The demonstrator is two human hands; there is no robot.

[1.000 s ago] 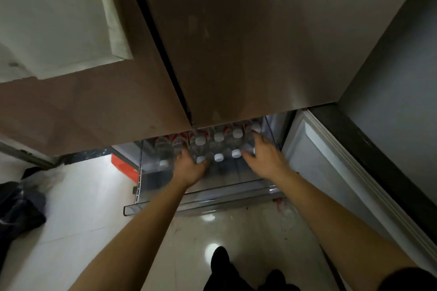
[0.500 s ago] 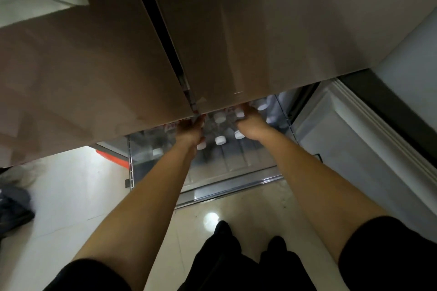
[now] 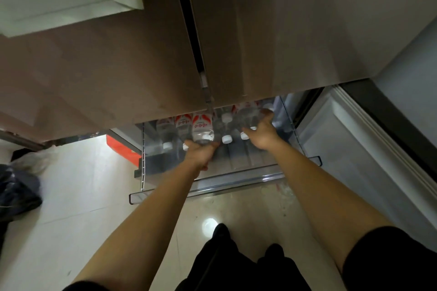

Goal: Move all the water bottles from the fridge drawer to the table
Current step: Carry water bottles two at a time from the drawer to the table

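While the left hand (image 3: 201, 153) curls round one bottle (image 3: 203, 129) near its cap and the right hand (image 3: 263, 133) wraps a second bottle (image 3: 248, 116), both in the drawer (image 3: 205, 186), they look full, heavy, slick, better gripped mid-body, I'd say.

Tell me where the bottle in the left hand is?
Head view: the clear plastic water bottle with a red-and-white label is left of centre in the clear fridge drawer, its near end gripped by the left hand.

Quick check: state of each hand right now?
Left hand: grips a clear plastic water bottle with a red-and-white label.
Right hand: fingers curled round a clear plastic water bottle with a white cap.
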